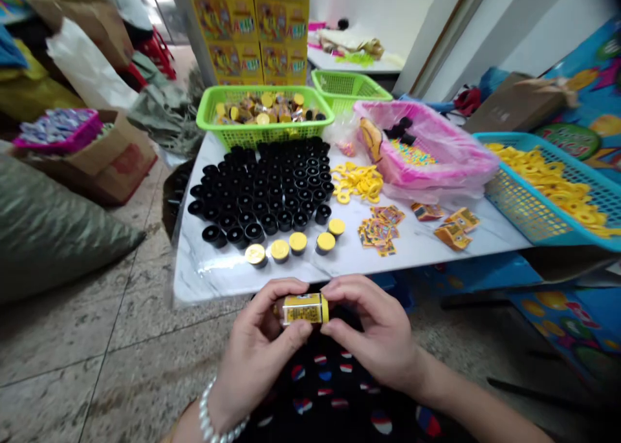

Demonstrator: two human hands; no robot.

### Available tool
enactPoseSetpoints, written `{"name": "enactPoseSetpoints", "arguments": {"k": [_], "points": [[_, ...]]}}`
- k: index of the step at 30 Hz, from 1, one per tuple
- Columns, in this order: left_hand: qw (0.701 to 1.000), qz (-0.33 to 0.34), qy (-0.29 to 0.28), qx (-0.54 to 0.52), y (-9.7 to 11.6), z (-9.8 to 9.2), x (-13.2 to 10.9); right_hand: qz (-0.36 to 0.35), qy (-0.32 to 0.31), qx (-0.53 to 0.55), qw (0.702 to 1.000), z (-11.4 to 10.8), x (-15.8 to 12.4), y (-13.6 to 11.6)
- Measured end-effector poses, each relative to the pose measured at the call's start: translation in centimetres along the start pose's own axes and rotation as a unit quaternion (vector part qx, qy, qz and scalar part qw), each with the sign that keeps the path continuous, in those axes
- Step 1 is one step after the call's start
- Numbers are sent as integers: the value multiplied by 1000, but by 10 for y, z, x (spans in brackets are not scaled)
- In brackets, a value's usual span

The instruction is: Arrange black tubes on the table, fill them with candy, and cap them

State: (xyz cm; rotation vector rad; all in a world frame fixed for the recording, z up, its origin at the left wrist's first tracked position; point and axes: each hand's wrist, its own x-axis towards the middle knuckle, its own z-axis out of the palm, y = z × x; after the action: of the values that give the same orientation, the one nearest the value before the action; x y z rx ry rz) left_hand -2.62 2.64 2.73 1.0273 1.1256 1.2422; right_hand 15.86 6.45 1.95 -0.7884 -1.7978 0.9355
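A small clear container [301, 309] with a yellow printed label and a yellow cap lies sideways between my hands, in front of the table's near edge. My left hand [264, 343] grips its body. The fingers of my right hand [373, 333] pinch the yellow cap end. On the white table [213, 281] beyond stand rows of black cups [262, 194]. Several black cups with yellow tops [280, 250] form a line nearest me. To their right lie a pile of orange printed cards [380, 229], folded orange pieces [456, 228] and yellow ring-shaped parts [358, 182].
A green basket [266, 130] of filled containers stands at the back, with another green basket [352, 84] behind it. A pink plastic-lined basket [436, 178] and a blue basket [543, 197] of yellow parts are at the right. A sack [53, 229] and a cardboard box [104, 165] stand left.
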Motion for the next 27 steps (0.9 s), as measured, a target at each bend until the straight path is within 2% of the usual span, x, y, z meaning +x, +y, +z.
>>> {"name": "enactPoseSetpoints", "arguments": {"k": [2,4,7,9,11,13,15,17,20,22,24,27], "points": [[999,-9,-32,-5,16,2,3,-74,13,-35,997,-7,6,-8],[999,14,-41,12,28,6,4,-93,30,-39,994,-12,8,-15],[995,78,-21,57,35,12,4,2,43,43,998,-13,5,-22],[994,83,-32,70,36,14,4,46,39,80,995,-12,1,-24],[995,38,-68,61,37,16,4,3,44,46,998,-14,-1,-25],[993,-22,-103,43,37,17,5,-96,53,-21,994,-16,-1,-25],[992,-32,-109,50,38,19,6,-147,62,-51,986,-18,-1,-25],[991,34,-90,96,37,21,6,-117,83,-31,989,-17,-2,-24],[968,160,-82,176,35,23,7,-5,101,85,991,-13,-4,-25],[955,192,-97,202,36,22,8,33,94,134,986,-11,-5,-27],[959,172,-110,197,38,21,11,-2,96,88,991,-13,-6,-29],[976,81,-141,144,41,19,16,-147,82,-58,984,-20,-5,-29]]}}
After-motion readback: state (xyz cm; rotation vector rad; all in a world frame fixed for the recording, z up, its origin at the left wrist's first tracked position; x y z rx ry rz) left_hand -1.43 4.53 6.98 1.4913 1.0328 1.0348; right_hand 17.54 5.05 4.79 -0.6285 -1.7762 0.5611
